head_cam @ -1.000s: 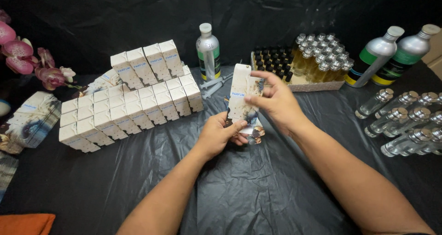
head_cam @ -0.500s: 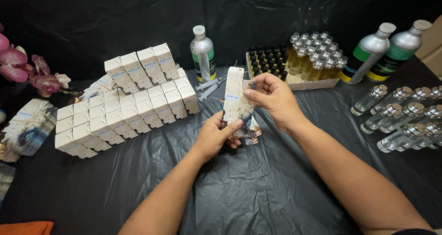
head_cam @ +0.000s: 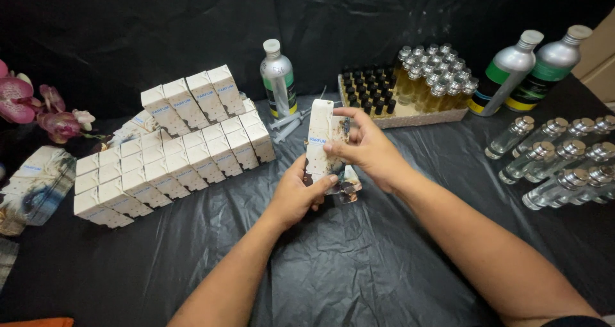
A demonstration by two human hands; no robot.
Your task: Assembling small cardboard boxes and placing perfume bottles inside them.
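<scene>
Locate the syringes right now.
Head view: the syringes lie on the black sheet just left of centre, below the small silver bottle, between the stacked boxes and the held carton.

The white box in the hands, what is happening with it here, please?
A person holds a tall white box upright over a table covered in black plastic. The left hand grips its lower end and the right hand its upper side. Rows of similar boxes lie to the left, a tray of small bottles stands behind, and clear glass bottles lie on the right.
</scene>
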